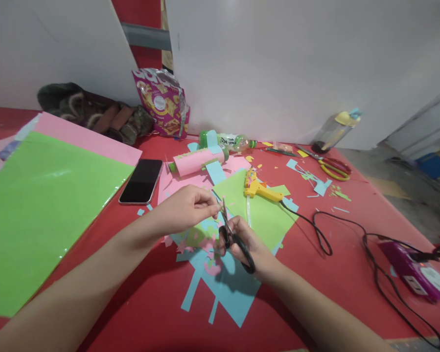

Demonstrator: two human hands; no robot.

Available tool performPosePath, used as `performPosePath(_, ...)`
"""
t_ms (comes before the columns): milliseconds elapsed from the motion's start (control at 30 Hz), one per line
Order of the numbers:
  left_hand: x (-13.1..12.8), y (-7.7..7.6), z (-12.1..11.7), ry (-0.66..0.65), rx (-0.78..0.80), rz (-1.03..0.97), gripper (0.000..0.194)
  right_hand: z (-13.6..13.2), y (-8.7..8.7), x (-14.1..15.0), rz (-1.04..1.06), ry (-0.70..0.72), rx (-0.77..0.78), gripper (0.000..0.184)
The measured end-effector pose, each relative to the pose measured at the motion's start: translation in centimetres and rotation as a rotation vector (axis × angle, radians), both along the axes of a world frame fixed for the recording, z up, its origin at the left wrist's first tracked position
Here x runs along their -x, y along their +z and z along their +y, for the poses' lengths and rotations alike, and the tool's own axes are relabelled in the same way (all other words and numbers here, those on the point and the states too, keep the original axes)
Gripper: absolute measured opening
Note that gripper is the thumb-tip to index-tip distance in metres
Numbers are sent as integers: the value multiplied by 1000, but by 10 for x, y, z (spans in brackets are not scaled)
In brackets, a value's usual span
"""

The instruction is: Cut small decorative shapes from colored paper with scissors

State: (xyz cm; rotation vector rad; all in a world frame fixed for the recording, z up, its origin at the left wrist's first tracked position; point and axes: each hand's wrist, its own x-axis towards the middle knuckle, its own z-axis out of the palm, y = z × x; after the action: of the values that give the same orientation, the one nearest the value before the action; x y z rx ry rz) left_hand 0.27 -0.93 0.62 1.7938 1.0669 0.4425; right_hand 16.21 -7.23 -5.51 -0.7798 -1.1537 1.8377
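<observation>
My right hand (247, 244) grips black-handled scissors (230, 227), their blades pointing up and slightly open. Close to the blade tips, my left hand (201, 208) pinches a tiny piece of paper (221, 207) that looks green; the fingers mostly cover it. Under both hands lie pink paper scraps (213, 266), some star-like, on a blue paper sheet (238, 293) with cut strips. A light green sheet (278, 227) lies just beyond, and on it rests a yellow hot glue gun (262, 189) with a clear glue stick by its nozzle.
A phone (142, 181) and large green sheets (58, 195) lie left. Behind are a pink paper-wrapped tube (199, 160), a green bottle (234, 142) and a snack bag (163, 103). Yellow-red scissors (333, 167), a tumbler (333, 132), cables and a purple power box (418, 271) are right.
</observation>
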Motion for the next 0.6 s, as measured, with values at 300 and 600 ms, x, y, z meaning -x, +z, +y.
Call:
performPosePath(300,-6,-19,0,13,-22,33,24,4,-1,2,-21,-420,0,38)
performPosePath(600,-23,-32,-15,-78,-56,96,26,7,0,1,-39,-544,-15,38)
